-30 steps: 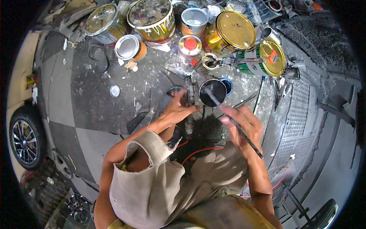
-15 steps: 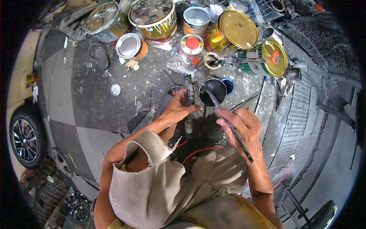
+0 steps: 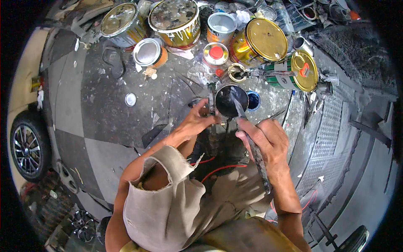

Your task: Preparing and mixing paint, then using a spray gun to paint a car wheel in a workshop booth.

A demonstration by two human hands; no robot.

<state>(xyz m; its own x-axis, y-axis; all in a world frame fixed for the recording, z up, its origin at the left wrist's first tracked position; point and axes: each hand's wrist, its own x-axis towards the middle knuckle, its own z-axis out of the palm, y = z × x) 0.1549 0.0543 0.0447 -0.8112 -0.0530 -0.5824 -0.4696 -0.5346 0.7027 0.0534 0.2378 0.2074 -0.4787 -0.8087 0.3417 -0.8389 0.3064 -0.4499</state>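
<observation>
My right hand [image 3: 268, 140] grips a stained stick [image 3: 259, 164], its far end inside the dark pot [image 3: 222, 106] ahead-left of that hand. My left hand [image 3: 196, 121] is at a dark tool [image 3: 211, 98] by its fingertips; grip undetermined. Stick inserted; what remains, I cannot establish.

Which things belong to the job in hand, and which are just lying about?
In hand:
- stick, held by the right hand
- dark container, stick's tip inside
- dark tool, at the left hand

Apparently lying about:
- sandal
- silver lid
- wheel
</observation>
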